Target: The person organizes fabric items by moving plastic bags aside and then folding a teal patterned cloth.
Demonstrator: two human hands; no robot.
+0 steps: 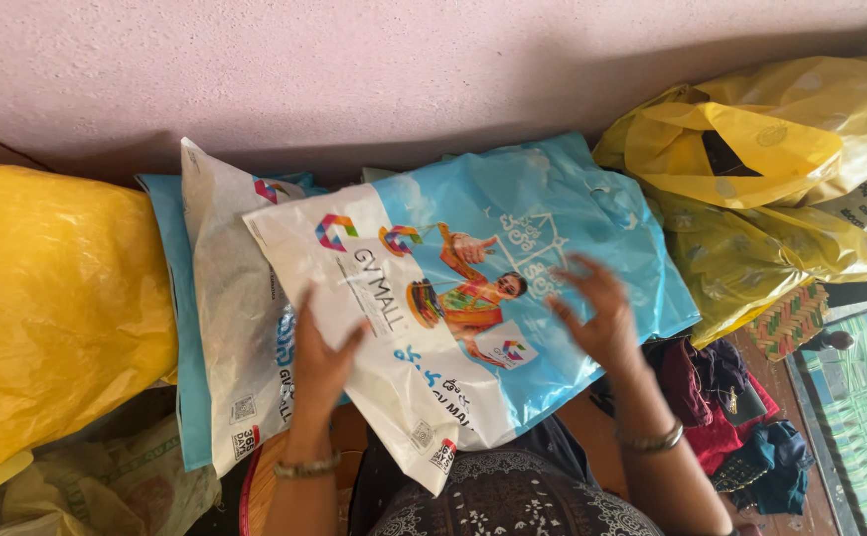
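The blue-and-white carrier bag [473,298] lies flat at the centre of the head view, tilted so that its white end points toward 7 o'clock and its blue end toward 2 o'clock. It carries a printed picture and lettering across the middle. The left hand [322,352] rests on the white end at about 8 o'clock from the bag's centre, palm down, fingers spread and flat against the plastic; it presses on the surface and does not clench anything. The right hand [600,313] sits on the blue end at about 3 o'clock from the bag's centre, fingers splayed and slightly curled, fingertips touching the plastic; it is likewise not closed round anything. Each wrist bears a metal bangle. Under the top bag, toward 9 o'clock, a second bag [225,328] of the same kind lies partly covered, its white face and blue edge exposed. A large bulging yellow sack [51,308] stands at 9 o'clock, just beside that second bag. At 2 o'clock, crumpled yellow plastic bags [761,169] lie heaped against the pink wall [354,69], which fills the 12 o'clock band. At 4 o'clock, dark red and blue clothes [741,417] lie in a loose pile near the right forearm.
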